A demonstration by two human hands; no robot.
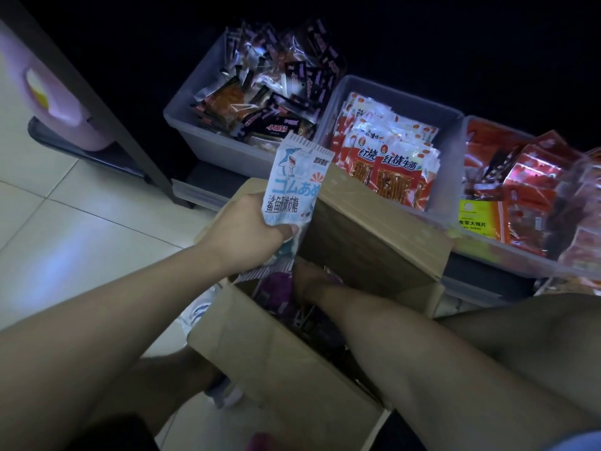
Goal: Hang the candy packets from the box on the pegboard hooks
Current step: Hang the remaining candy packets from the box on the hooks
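Candy packet (pixel 297 180), pale blue and white with a cartoon shark and printed lettering, stands upright in my left hand (pixel 247 227). I see the fingers of that hand curled round its lower part, with the thumb pressed across the front near the bottom edge. The packet is held just above the open cardboard box (pixel 276 362), over its far left corner.

My right hand (pixel 309 283) reaches down inside the box, among purple packets (pixel 276 294) lying in shadow. It is dim there, and I cannot tell whether that hand is gripping anything or lying loose.

The box sits on the pale tiled floor (pixel 97 242), its flaps folded outward; the far flap (pixel 374 229) leans toward a row of bins.

Beyond the box, three grey plastic bins stand side by side. The left bin (pixel 195 131) holds dark and orange snack packs in a loose heap. The middle bin (pixel 448 151) holds red and white packs standing in rows. The right bin (pixel 520 258) holds shiny red packs and a yellow label.

At the left edge of the view stands a pink rounded object (pixel 55 92) beside a dark upright post (pixel 107 109).
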